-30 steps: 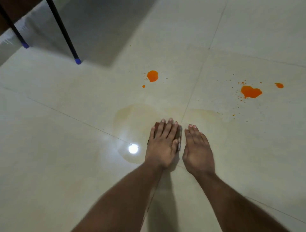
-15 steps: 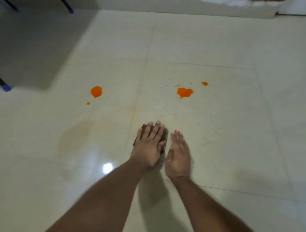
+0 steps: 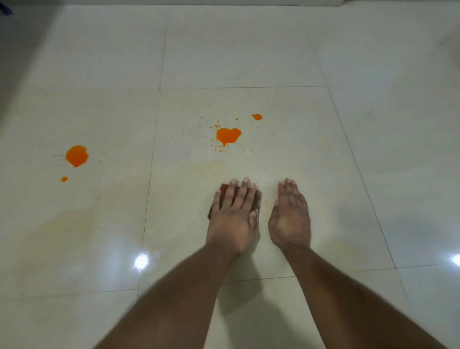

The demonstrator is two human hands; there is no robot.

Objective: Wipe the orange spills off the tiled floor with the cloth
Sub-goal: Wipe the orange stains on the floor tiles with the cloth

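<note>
Dark blue object (image 3: 5, 10), small part only, at the frame edge at 10 o'clock; identity cannot be told. White raised edge (image 3: 224, 2), low strip along the far side at 12 o'clock. Two bright round light reflections: one (image 3: 141, 261) at 7 o'clock, one (image 3: 456, 259) at 4 o'clock.

An indoor room, probably in a home. Its glossy floor (image 3: 249, 49) is laid with large cream tiles and thin dark grout lines, and reflects two bright ceiling lights (image 3: 141, 261). A pale wall base (image 3: 224, 2) runs along the floor's far edge. Bare forearms reach down to the tiles.
</note>
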